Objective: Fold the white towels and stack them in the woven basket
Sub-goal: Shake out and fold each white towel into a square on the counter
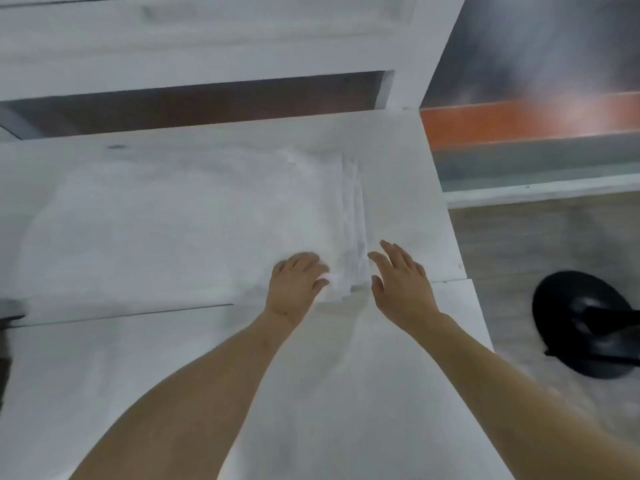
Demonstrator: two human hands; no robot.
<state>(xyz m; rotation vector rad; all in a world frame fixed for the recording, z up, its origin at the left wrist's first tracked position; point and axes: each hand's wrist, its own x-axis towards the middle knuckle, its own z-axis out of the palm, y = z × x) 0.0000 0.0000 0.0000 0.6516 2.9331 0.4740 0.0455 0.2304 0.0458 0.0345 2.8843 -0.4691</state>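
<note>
Bench (398, 174) surface, white and broad, carries everything, giving a flat base for folding. White towels (207, 216) lie spread over most of it, soft, pale and blurred, with a stack of folded edges (353, 216) showing layered at their right side. Left hand (298, 282) rests on the near corner with fingers curled into the cloth, probably pinning it. Right hand (401, 282) hovers just beside the stack, fingers relaxed and empty. No woven basket is in view.
</note>
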